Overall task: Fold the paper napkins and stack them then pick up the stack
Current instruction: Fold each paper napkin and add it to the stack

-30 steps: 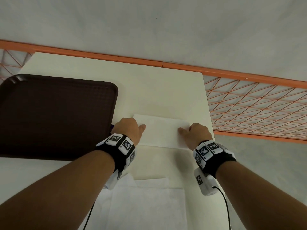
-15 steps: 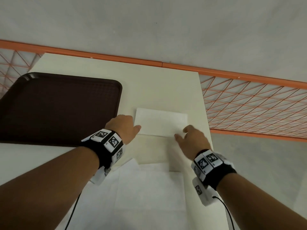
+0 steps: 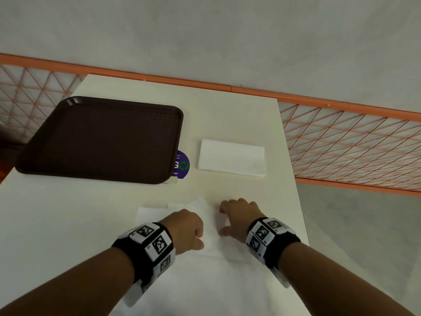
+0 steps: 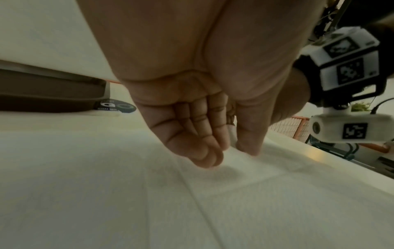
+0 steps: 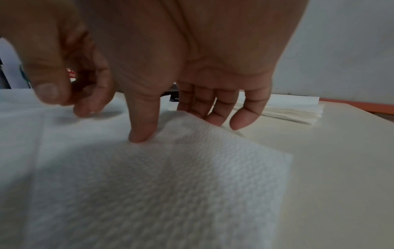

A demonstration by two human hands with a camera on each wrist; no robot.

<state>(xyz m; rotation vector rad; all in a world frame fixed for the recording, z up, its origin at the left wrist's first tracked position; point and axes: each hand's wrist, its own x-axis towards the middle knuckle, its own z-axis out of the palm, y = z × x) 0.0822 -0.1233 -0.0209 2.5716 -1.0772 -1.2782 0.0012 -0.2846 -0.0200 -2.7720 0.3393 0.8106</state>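
A folded white napkin lies flat on the cream table, far from both hands; the right wrist view shows layered edges. Near the front edge lies a pile of unfolded white napkins. My left hand is curled over the pile, and the thumb and fingertips pinch a raised ridge of the top napkin. My right hand hovers over the same napkin with relaxed fingers. Its index fingertip touches the sheet, whose right corner is lifted.
A dark brown tray sits at the table's far left, with a purple round sticker beside its near right corner. The table's right edge runs close to my right wrist. An orange mesh railing stands beyond.
Both hands have left the folded napkin and drawn back to the near pile of unfolded napkins. The folded napkin stays where it was.
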